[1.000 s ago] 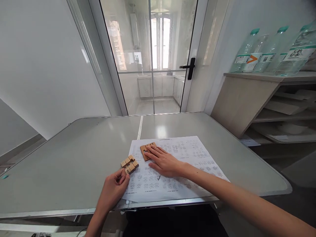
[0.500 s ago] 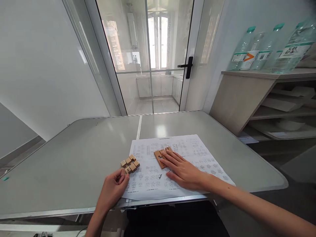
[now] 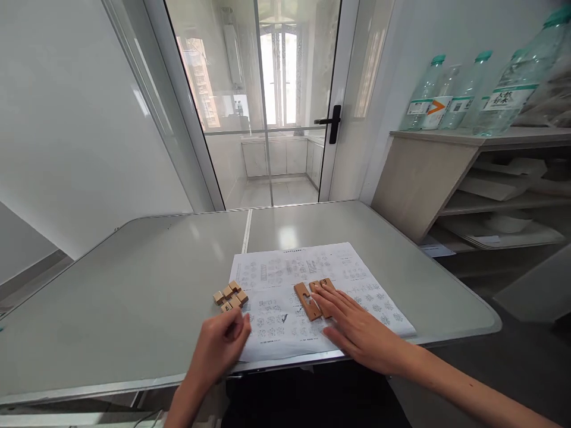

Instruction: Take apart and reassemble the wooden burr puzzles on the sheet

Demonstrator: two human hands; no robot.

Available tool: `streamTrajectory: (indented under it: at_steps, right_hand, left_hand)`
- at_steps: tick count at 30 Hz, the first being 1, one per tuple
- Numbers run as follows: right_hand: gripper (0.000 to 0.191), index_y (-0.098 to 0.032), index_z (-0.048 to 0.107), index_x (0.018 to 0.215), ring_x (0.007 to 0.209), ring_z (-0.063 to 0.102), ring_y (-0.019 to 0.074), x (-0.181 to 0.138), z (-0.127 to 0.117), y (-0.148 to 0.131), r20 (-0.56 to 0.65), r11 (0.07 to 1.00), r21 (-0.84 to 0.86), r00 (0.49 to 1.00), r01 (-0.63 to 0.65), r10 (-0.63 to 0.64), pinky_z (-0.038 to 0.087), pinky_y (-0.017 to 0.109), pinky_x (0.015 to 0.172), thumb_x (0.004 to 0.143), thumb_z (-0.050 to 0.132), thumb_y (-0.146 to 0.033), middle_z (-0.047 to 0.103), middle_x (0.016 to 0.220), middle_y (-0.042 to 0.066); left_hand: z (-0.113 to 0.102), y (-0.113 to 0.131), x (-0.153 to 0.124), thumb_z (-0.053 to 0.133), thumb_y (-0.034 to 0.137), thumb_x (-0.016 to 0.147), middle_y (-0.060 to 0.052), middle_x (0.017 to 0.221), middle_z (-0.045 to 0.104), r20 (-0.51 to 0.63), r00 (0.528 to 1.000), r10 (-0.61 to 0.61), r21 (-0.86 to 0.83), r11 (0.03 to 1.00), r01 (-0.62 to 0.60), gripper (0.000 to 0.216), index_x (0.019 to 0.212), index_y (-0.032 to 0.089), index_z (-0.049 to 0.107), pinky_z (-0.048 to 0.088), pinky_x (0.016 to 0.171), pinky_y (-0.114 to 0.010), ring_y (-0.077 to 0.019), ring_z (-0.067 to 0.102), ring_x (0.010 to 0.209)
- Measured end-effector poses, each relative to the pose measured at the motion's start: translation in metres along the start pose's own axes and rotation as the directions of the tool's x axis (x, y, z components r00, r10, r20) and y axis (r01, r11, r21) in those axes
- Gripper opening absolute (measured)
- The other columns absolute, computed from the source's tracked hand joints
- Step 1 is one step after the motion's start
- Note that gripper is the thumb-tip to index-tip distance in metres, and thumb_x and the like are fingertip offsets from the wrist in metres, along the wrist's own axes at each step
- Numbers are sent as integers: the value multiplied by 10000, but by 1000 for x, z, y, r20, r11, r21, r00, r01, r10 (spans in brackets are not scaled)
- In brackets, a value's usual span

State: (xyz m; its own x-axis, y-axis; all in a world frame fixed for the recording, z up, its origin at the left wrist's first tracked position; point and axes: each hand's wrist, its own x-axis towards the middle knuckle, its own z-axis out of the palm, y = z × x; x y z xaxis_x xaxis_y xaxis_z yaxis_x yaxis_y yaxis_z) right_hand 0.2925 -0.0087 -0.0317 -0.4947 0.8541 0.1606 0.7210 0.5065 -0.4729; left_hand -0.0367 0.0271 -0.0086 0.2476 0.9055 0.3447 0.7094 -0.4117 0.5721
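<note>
My right hand (image 3: 363,330) lies with its fingers stretched out over flat brown wooden pieces. One notched plank (image 3: 304,301), marked 1, shows at the left of these, with a small gap between it and the numbered planks (image 3: 325,285) under my fingers. My left hand (image 3: 220,345) is loosely curled near the table's front edge, and nothing shows in its fingers. Just beyond it sits a group of pale notched wooden pieces (image 3: 230,295), one bearing a number. It rests at the left edge of the printed sheet (image 3: 285,321), partly on the table.
The grey table (image 3: 134,309) reaches back towards a glazed door (image 3: 332,125). A wooden shelf unit (image 3: 423,178) stands at the right, with several plastic bottles (image 3: 461,95) on top and trays inside.
The brown planks have shifted right and towards me under my right hand, and the notched one now lies apart. My left hand has moved right, away from the pale pieces.
</note>
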Motion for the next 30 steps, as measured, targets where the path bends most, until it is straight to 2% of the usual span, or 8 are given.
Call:
streamTrajectory:
  at_steps: [3, 6, 9, 11, 15, 18, 25, 30]
  right_hand:
    - [677, -346, 126, 1675, 1600, 177, 267, -9, 4, 1, -84, 996, -16, 993, -88, 86, 304, 533, 1280, 1076, 440, -376, 228, 1733, 5]
    - [676, -341, 188, 1661, 1579, 255, 298, -15, 10, 8, -163, 983, -37, 972, -177, 169, 373, 541, 1243, 1052, 476, -397, 236, 1730, 33]
    - [658, -320, 238, 1647, 1558, 305, 325, -19, 14, 17, -188, 971, -52, 957, -234, 220, 405, 559, 1216, 1047, 473, -455, 255, 1721, 67]
    - [641, -307, 279, 1636, 1549, 323, 332, -19, 14, 22, -186, 967, -61, 955, -246, 231, 398, 567, 1217, 1049, 461, -492, 297, 1704, 83]
    - [551, -294, 422, 1561, 1537, 347, 332, -20, 13, 28, -187, 968, -76, 957, -241, 223, 384, 572, 1223, 1057, 440, -514, 378, 1662, 94]
    - [445, -260, 516, 1448, 1535, 346, 320, -19, 12, 27, -205, 972, -63, 956, -227, 210, 374, 563, 1230, 1063, 429, -467, 421, 1626, 107]
    - [331, -248, 536, 1281, 1494, 390, 318, -18, 8, 22, -229, 970, -3, 944, -244, 237, 446, 534, 1173, 1036, 469, -460, 437, 1581, 119]
    - [231, -255, 549, 1188, 1378, 502, 329, -18, 10, 22, -291, 972, 28, 928, -233, 231, 497, 516, 1102, 999, 507, -380, 499, 1479, 129]
  left_hand:
    - [20, 20, 5, 521, 265, 952, 19, 649, 502, 70, 983, 171, -3, 985, -171, 312, 664, 216, 410, 412, 636, -259, -141, 487, 614]
    - [42, 37, 13, 605, 261, 941, -76, 1066, 641, 72, 961, 268, -32, 963, -266, 65, 899, 225, 572, 530, 845, -350, -235, 630, 989]
    - [63, 45, 24, 737, 337, 887, -122, 1395, 528, 110, 950, 294, -45, 956, -290, 382, 1215, 268, 554, 514, 1040, -504, -330, 528, 1305]
    - [74, 47, 31, 780, 387, 862, -140, 1489, 456, 152, 943, 298, -45, 955, -294, 609, 1373, 290, 462, 466, 1105, -583, -370, 447, 1403]
    - [88, 45, 45, 849, 391, 795, -147, 1487, 469, 205, 921, 331, -75, 944, -322, 855, 1480, 302, 345, 413, 1141, -637, -394, 430, 1419]
    - [90, 43, 54, 849, 389, 794, -129, 1401, 546, 225, 915, 334, -97, 942, -320, 852, 1480, 289, 354, 444, 1112, -604, -373, 505, 1338]
    - [83, 35, 75, 829, 492, 784, -126, 1340, 576, 312, 871, 379, -122, 925, -359, 794, 1431, 241, 444, 458, 1080, -547, -344, 541, 1254]
    - [90, 35, 83, 859, 662, 656, -147, 1314, 592, 317, 841, 438, -126, 899, -420, 976, 1429, 213, 467, 425, 1089, -544, -362, 545, 1240]
